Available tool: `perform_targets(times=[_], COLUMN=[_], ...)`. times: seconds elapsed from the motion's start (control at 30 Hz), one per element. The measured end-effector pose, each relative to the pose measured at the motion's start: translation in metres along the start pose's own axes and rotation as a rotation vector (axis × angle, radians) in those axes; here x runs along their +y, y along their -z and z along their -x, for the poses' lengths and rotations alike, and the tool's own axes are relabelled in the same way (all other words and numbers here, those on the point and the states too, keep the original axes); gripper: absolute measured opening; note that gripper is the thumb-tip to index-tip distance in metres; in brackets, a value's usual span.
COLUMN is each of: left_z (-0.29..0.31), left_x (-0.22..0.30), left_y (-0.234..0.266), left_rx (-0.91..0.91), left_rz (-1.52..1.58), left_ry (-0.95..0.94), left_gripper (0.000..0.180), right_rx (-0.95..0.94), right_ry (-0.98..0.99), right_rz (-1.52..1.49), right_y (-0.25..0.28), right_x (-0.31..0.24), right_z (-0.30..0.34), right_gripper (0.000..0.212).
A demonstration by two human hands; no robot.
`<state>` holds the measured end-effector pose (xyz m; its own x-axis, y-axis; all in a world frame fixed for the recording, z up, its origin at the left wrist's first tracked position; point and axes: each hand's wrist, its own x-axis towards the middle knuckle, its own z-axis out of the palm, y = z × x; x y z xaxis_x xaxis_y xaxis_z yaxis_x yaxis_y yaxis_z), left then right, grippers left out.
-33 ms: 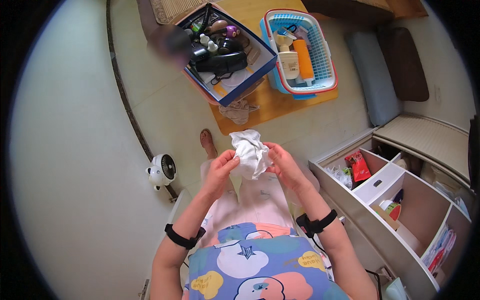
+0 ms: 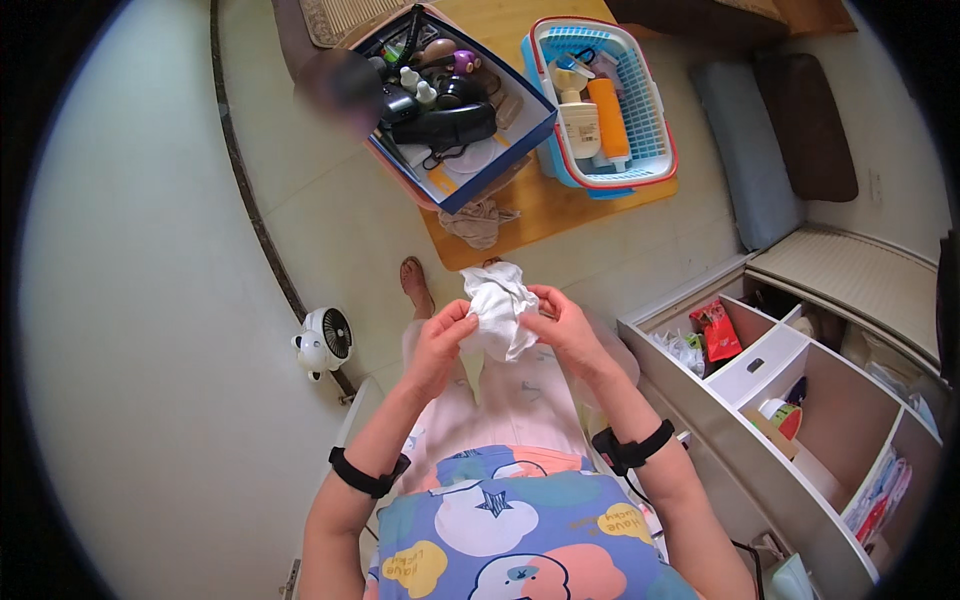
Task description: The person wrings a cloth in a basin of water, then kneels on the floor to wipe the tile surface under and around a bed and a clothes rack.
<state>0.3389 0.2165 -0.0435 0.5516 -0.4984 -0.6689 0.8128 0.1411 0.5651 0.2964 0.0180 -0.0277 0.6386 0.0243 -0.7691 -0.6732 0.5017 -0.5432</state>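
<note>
Wears a blue top (image 2: 470, 520) with cloud-like cartoon shapes over pale pink trousers (image 2: 520, 410), plus a black band (image 2: 365, 478) on the left forearm and another black band (image 2: 645, 450) on the right. Holds a white cloth (image 2: 497, 300) in the air above the legs, between both hands: thin, crumpled, full of soft grey-shaded folds, bunched at the top and hanging to a blunt point below. Pinches the near-left edge with the left hand (image 2: 440, 340), thumb pressed to the fabric against curled fingers. Grips the right edge with the right hand (image 2: 562, 330), thumb laid across the front, fingers bent around the side, with only a narrow, cloth-filled gap in each grasp. Has to the right a pale drawer (image 2: 840, 400), split into compartments, with a red packet (image 2: 716, 332) in one and a round red-and-green thing (image 2: 785, 418) in another. Has to the left, on the floor, a small white fan (image 2: 325, 340). Faces, farther off, a yellow wooden table (image 2: 560, 215) with a beige cloth (image 2: 478, 225) near the edge, a blue-rimmed box (image 2: 515, 168) packed with dark items, and a light-blue basket (image 2: 655, 110) with an orange bottle (image 2: 607, 115) inside.
</note>
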Motion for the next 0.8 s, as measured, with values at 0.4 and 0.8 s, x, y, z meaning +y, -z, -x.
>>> perform_targets(times=[0.4, 0.8], left_z=[-0.006, -0.019], left_x=[0.013, 0.001], left_y=[0.039, 0.026], left_rx=[-0.009, -0.096], left_rz=[0.380, -0.137], left_ry=[0.228, 0.124], left_gripper=[0.025, 0.033], right_rx=[0.059, 0.115], right_ry=[0.105, 0.280], right_rz=[-0.310, -0.325], right_y=[0.036, 0.042], right_x=[-0.008, -0.013], right_z=[0.009, 0.018], right_gripper=[0.038, 0.041])
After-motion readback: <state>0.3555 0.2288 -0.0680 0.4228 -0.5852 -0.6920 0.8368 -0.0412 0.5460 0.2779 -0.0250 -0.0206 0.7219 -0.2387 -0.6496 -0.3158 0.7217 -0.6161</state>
